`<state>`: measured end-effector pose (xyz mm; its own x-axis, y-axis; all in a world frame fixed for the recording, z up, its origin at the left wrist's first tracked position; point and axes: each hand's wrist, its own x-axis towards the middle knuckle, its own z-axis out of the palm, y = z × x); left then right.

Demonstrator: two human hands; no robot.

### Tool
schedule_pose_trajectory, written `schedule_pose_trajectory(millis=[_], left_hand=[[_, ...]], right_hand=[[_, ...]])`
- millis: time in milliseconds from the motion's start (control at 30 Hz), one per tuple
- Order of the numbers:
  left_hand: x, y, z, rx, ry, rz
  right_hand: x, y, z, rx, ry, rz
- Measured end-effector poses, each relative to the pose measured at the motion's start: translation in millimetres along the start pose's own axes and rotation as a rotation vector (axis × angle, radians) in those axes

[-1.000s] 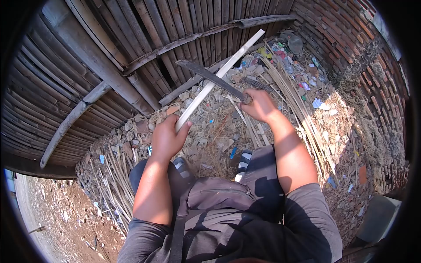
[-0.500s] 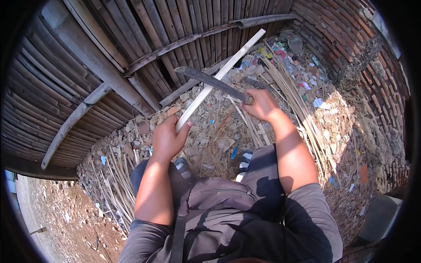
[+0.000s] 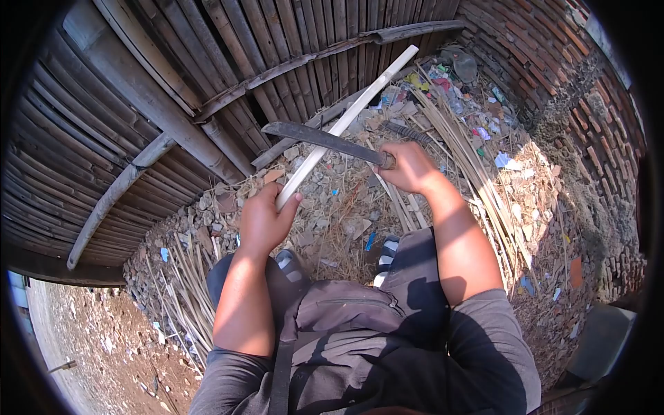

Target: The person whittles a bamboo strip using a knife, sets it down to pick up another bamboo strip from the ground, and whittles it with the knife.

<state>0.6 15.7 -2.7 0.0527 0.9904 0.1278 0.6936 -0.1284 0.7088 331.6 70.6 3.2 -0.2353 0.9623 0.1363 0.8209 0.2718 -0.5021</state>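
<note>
Head view: left hand (image 3: 263,220) closed round the lower end of a long, pale, straight wooden strip (image 3: 346,119), which slants up and away to the right. Right hand (image 3: 409,167) gripped round the handle of a dark, long-bladed machete (image 3: 325,140); blade crosses the strip near mid-length. Dry split-bamboo sticks (image 3: 470,169) lie on rubble-strewn ground (image 3: 318,221), right side.

No readable txt, labels, brands, nos. or signs; any print too small

matt dark metal blade (image 3: 321,137), smooth pale wood strip (image 3: 346,119)
</note>
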Motion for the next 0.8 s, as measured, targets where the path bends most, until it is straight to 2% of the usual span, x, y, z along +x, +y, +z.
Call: schedule_pose_trajectory(millis=[133,233,433,533,633,800], left_hand=[[0,-2,0,0.017,-0.001,0.008],[0,-2,0,0.017,-0.002,0.012],[0,-1,-3,0.023,-0.028,-0.014],[-1,1,-2,0.024,-0.040,-0.021],[0,1,-2,0.028,-0.065,-0.033],[-1,4,-5,0.030,-0.091,-0.041]], right_hand=[[2,10,5,-0.012,0.039,0.003],[5,-2,-3,-0.031,-0.117,0.098],[5,-13,-5,-0.022,-0.136,0.143],[3,-2,4,0.020,0.006,0.006],[4,-2,-2,-0.020,-0.124,0.090],[5,-4,-2,-0.039,-0.134,0.098]])
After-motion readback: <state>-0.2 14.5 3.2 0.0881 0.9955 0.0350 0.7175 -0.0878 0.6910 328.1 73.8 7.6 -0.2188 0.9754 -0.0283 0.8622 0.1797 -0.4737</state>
